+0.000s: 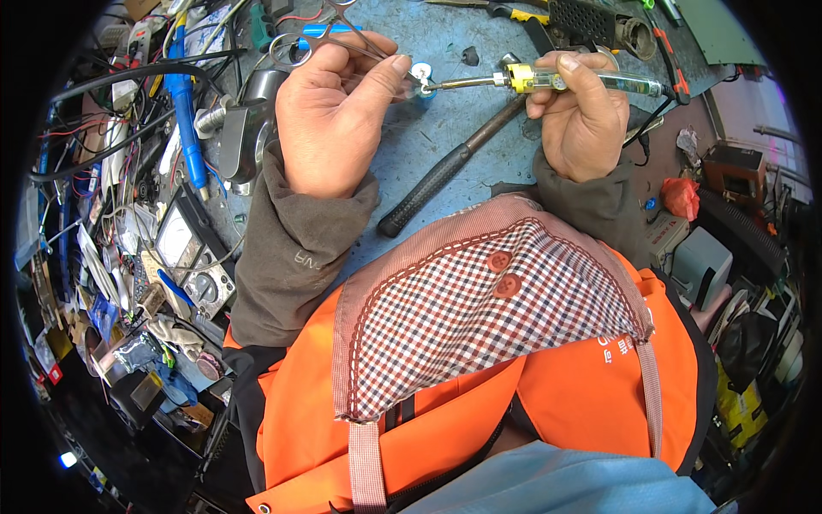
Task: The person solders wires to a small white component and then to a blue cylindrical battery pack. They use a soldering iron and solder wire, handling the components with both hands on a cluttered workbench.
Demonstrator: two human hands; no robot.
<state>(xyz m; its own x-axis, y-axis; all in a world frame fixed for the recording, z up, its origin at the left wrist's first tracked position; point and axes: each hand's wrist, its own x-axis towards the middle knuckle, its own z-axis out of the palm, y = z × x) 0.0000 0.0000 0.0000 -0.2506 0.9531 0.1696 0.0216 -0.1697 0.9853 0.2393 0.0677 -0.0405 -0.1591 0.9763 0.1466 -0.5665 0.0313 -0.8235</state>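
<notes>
My left hand, at the upper middle, is closed on steel scissor-like forceps, their finger loops pointing up. Just right of its fingertips is a small white part with a teal piece below it; whether it is gripped cannot be made out. My right hand grips a soldering-iron-like tool with a clear and yellow handle, held sideways. Its thin metal tip reaches left to the white part, apparently touching it. A hammer with a black grip lies diagonally on the blue bench beneath both hands.
Tangled cables, blue rod-like tools and a meter crowd the left. A metal motor-like housing sits beside my left wrist. Pliers and a perforated black plate lie at the back. Boxes clutter the right.
</notes>
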